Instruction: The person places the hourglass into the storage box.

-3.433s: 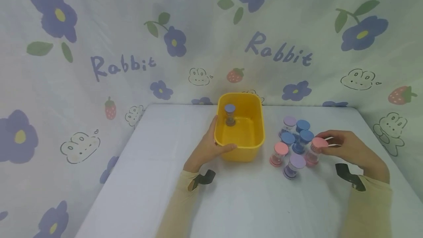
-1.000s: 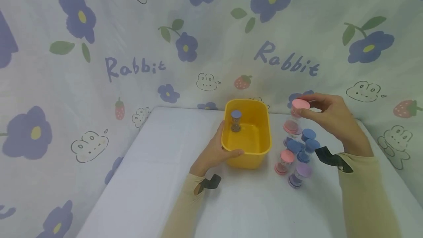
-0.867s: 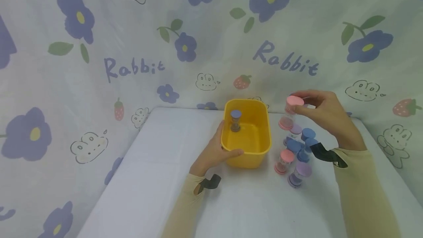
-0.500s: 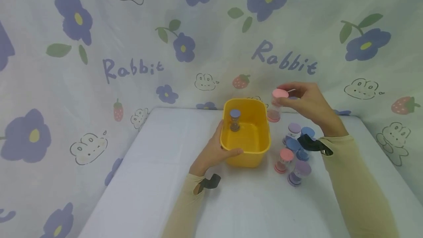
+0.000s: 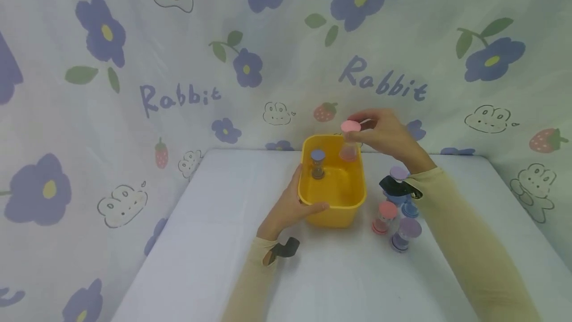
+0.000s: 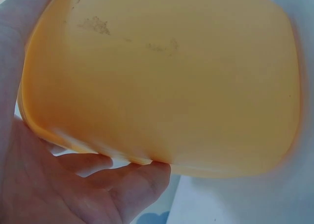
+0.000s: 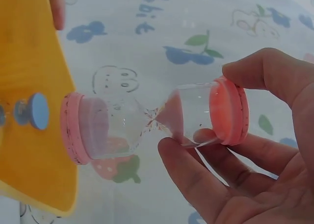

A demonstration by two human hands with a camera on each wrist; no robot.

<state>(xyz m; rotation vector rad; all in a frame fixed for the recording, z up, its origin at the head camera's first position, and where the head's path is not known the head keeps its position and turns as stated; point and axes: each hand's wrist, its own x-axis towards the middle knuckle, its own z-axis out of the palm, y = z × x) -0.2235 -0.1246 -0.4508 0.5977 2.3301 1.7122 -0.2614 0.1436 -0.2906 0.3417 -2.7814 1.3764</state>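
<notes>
My left hand (image 5: pixel 286 210) grips the yellow plastic bin (image 5: pixel 332 217) at its near left corner, the thumb across the front rim. In the left wrist view, its fingertips press the side of the bin. With thumb and fingers my right hand (image 5: pixel 386 133) holds a pink-capped hourglass (image 7: pixel 105 126) by one end. That hourglass overlaps the bin's far right part in the head view, its lower cap inside the rim outline. Against the left wall inside the bin stands a blue-capped hourglass (image 5: pixel 318 155).
Right of the bin, several hourglasses stand grouped on the white table (image 5: pixel 339 282): a pink one (image 5: pixel 387 210), a purple one (image 5: pixel 408 228) in front, and blue ones (image 5: pixel 410 208) partly hidden by the right wrist strap (image 5: pixel 395 186). A patterned cloth (image 5: pixel 277 53) hangs behind.
My right hand has lifted the pink hourglass from the group and carried it left, from beside the bin to over its far right part. My left hand keeps its hold on the bin.
</notes>
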